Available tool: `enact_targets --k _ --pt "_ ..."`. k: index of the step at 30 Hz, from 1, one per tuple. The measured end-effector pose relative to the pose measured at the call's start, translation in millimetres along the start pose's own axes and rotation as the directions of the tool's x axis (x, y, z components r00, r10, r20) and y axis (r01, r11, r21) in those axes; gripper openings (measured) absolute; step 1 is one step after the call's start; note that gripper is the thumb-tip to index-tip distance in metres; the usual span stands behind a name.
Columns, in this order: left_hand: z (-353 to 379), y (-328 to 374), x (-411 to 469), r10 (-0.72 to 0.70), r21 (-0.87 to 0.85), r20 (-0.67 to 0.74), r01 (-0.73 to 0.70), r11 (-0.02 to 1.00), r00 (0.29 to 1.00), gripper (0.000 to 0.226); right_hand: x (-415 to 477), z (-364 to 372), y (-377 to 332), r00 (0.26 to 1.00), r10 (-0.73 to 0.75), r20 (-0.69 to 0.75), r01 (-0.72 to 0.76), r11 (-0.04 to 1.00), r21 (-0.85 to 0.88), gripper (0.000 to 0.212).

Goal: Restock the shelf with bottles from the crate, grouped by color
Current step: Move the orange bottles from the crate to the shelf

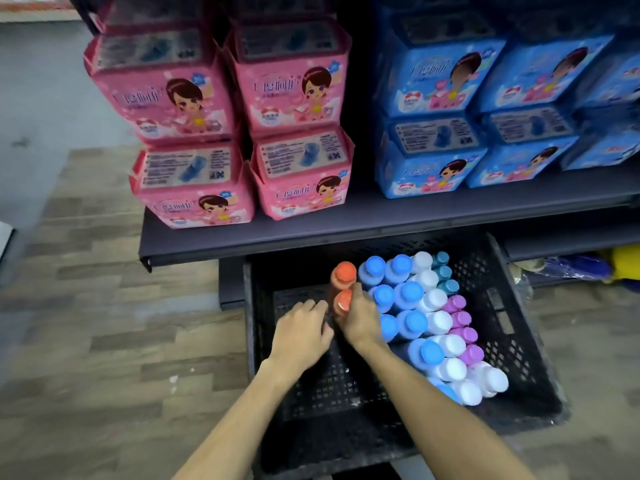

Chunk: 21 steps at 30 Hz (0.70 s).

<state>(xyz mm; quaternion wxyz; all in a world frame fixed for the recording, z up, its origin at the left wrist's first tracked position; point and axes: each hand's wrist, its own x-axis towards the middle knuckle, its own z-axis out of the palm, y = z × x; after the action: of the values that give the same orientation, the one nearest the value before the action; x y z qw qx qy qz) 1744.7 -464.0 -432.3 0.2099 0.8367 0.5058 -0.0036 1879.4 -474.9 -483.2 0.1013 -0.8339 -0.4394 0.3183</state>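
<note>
A black plastic crate (512, 327) stands on the floor under the dark shelf (311, 230). Inside it are rows of bottles with blue caps (410, 294), white caps (440, 322), purple caps (462, 318) and teal caps (443, 271). Two orange-capped bottles stand at the left of the rows. My right hand (360, 317) grips the nearer orange bottle (343, 301); the farther orange bottle (344, 271) stands just behind it. My left hand (301, 332) is inside the crate just left of that bottle, fingers curled, and whether it holds anything is hidden.
On the shelf above stand stacked pink packs (214, 98) at the left and blue packs (450, 98) at the right. The crate's left half shows bare mesh floor. Wood-pattern flooring (104, 323) lies to the left. Blue and yellow items (588, 265) lie under the shelf at the right.
</note>
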Motion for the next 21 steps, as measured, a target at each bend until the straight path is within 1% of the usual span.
enact_targets --k 3,6,8,12,14,17,19,21 --pt "6 -3 -1 0.002 0.004 0.024 -0.002 1.0 1.0 0.028 6 4 -2 0.998 0.056 0.021 -0.058 0.995 0.082 0.048" --pt "6 -3 -1 0.013 0.004 0.027 -0.013 1.0 1.0 0.025 11 2 -3 0.989 0.143 0.048 -0.149 0.971 0.187 0.047" --pt "5 -2 0 0.016 -0.005 0.019 -0.016 1.0 1.0 0.023 12 2 -2 0.988 0.152 0.043 -0.157 0.968 0.194 0.047" --pt "1 -6 3 0.009 -0.017 0.009 -0.009 1.0 1.0 0.021 11 -9 -5 0.991 0.097 0.089 -0.111 0.98 0.167 0.06" --pt "-1 -8 5 0.015 -0.012 0.004 -0.015 1.0 1.0 0.021 11 -22 -6 0.993 0.058 0.107 -0.075 0.984 0.162 0.064" --pt "-7 -9 8 0.025 0.0 -0.009 -0.025 1.0 1.0 0.021 9 -42 -9 0.995 -0.002 0.1 -0.012 0.991 0.134 0.056" --pt "-12 -8 9 0.027 0.0 -0.02 -0.027 1.0 0.999 0.021 7 -54 -12 0.999 -0.04 0.036 0.035 0.993 0.108 0.043" --pt "-18 -6 10 0.032 0.0 -0.034 -0.032 1.0 0.999 0.023 3 -67 -17 0.998 -0.069 -0.013 0.07 0.993 0.09 0.039"
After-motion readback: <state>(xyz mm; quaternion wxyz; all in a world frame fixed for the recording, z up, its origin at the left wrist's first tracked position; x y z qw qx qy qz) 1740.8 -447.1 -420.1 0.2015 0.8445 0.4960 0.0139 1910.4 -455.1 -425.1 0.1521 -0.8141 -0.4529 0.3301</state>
